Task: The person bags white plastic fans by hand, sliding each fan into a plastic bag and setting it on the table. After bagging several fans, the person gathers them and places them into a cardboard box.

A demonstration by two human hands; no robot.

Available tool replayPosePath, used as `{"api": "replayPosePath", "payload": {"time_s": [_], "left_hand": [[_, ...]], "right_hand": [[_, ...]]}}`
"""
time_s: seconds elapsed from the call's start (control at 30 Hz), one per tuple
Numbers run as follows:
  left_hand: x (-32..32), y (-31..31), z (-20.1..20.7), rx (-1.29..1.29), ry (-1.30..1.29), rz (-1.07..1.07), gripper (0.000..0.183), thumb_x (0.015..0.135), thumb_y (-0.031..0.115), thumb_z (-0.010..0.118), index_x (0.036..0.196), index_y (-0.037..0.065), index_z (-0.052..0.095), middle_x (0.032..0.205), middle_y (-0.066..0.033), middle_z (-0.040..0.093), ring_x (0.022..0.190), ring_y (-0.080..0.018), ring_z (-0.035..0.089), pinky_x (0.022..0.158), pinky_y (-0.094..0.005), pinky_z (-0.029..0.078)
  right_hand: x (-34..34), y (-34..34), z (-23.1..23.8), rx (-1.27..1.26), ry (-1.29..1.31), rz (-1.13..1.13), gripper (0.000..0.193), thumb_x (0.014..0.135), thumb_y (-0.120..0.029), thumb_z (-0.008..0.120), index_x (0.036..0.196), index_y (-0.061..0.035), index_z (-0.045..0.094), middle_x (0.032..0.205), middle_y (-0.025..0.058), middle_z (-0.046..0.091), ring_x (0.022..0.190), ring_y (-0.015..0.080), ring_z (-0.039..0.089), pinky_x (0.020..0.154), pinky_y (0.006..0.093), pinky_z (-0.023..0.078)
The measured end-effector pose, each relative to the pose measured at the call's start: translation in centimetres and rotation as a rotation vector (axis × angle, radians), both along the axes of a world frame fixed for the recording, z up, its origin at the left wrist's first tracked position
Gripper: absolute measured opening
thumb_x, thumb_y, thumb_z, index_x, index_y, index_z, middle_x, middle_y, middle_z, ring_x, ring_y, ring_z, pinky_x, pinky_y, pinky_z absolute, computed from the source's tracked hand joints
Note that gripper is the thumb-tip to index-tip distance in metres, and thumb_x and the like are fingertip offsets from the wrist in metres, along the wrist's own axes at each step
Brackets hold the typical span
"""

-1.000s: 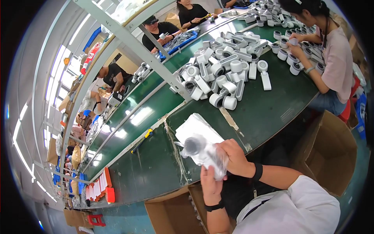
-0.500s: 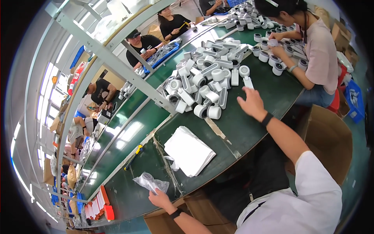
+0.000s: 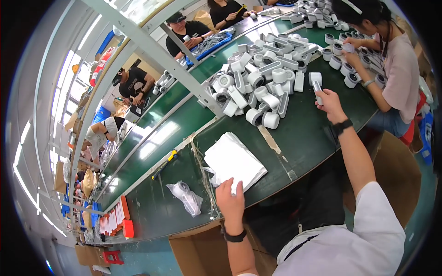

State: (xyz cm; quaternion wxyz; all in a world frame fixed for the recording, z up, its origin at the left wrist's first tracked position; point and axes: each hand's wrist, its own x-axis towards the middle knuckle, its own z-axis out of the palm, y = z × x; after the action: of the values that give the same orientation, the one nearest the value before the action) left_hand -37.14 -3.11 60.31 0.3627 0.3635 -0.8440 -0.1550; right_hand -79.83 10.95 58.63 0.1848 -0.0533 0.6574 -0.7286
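Note:
My right hand (image 3: pixel 330 105) is closed on the handle of a white device (image 3: pixel 316 80) with a round, drum-like head and a flat handle, just right of a large heap of similar white devices (image 3: pixel 262 73). The held device's head points away from me. My left hand (image 3: pixel 230 202) has its fingers apart at the near edge of a stack of white plastic bags (image 3: pixel 235 158); I cannot tell whether it touches them. Left of that hand, a clear bag with a device inside (image 3: pixel 185 198) lies on the green table (image 3: pixel 304 142).
A yellow-handled cutter (image 3: pixel 165 163) lies beyond the bagged device. White metal shelf posts (image 3: pixel 152 50) rise at the left. A co-worker in a pink shirt (image 3: pixel 398 69) handles devices at the right. Red-and-white cards (image 3: pixel 115 218) stand far left; open cartons (image 3: pixel 198 246) sit below the table edge.
My left hand has let go of the bagged device and moved right to the bag stack. My right hand has taken a device by its handle and drawn it from the heap.

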Motion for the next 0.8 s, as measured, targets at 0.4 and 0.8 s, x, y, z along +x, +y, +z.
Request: {"api": "replayPosePath", "payload": {"time_s": [0.4,0.8], "left_hand": [[-3.0,-0.8,-1.3,0.024,0.046,0.012,0.019,0.085,0.018,0.071,0.086,-0.001,0.07,0.079,-0.01,0.067,0.077,-0.0259,0.061,0.072,-0.0348,0.048],[-3.3,3.5,-0.7,1.204,0.912,-0.246,0.007,0.089,0.005,0.068,0.091,-0.001,0.064,0.086,-0.0078,0.068,0.073,-0.0146,0.063,0.071,-0.0273,0.052]], "right_hand": [[18.3,3.6,2.3,-0.419,-0.212,0.612,0.036,0.071,0.001,0.057,0.107,0.0029,0.056,0.082,0.0085,0.061,0.067,0.0167,0.062,0.063,0.0316,0.053],[26.3,-2.1,3.0,-0.184,0.078,0.706,0.033,0.074,-0.016,0.079,0.098,-0.0011,0.061,0.091,0.0029,0.066,0.083,0.0103,0.06,0.075,0.0271,0.05]]}}
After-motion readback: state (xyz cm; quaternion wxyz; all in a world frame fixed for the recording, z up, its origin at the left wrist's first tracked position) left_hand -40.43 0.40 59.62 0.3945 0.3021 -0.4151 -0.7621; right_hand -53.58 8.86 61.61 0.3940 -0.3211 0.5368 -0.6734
